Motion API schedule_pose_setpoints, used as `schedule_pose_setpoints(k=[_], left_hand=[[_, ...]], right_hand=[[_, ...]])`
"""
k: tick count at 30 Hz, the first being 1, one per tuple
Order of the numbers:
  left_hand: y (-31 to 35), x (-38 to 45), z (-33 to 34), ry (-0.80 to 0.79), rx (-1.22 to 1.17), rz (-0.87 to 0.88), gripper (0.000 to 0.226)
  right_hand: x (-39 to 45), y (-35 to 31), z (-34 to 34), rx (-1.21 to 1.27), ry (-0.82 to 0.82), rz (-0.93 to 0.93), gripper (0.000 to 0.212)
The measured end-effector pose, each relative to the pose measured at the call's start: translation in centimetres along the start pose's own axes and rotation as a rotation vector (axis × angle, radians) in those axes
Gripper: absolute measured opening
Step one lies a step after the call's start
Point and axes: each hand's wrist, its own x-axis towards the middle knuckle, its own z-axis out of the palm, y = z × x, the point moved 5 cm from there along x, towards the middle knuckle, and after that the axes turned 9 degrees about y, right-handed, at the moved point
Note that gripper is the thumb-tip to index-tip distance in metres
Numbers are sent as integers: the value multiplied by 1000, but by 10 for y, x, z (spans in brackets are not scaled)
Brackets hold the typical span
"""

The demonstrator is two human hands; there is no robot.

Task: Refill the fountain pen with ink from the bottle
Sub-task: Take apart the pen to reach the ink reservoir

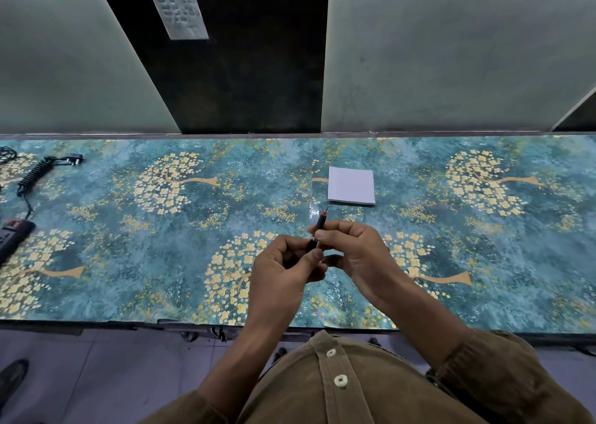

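Note:
A slim black fountain pen [320,224] with a red band near its tip is held above the middle of the table, tip pointing away from me. My left hand [283,268] grips its lower black part between thumb and fingers. My right hand [354,252] pinches the upper part just above a metal ring, where the two hands meet. No ink bottle is in view.
A small white paper pad [351,185] lies just beyond the hands. The table [129,262] has a teal floral cover. A black power strip [13,239] and a coiled cable with plug [38,172] sit at the far left. A wall stands behind the table.

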Motion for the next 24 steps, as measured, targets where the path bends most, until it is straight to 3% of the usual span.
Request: schedule_pose_setpoints(k=[10, 16, 20, 24], left_hand=[[-3, 1, -4, -16, 33, -19, 6], [-8, 4, -9, -64, 179, -27, 10], [-12, 7, -17, -78, 317, -9, 10], [-18, 9, -31, -22, 308, -70, 10]], right_hand=[[-2, 4, 1, -19, 20, 21, 17], [2, 11, -1, -66, 62, 20, 10], [7, 14, -2, -32, 128, 32, 6], [23, 26, -12, -108, 206, 44, 7]])
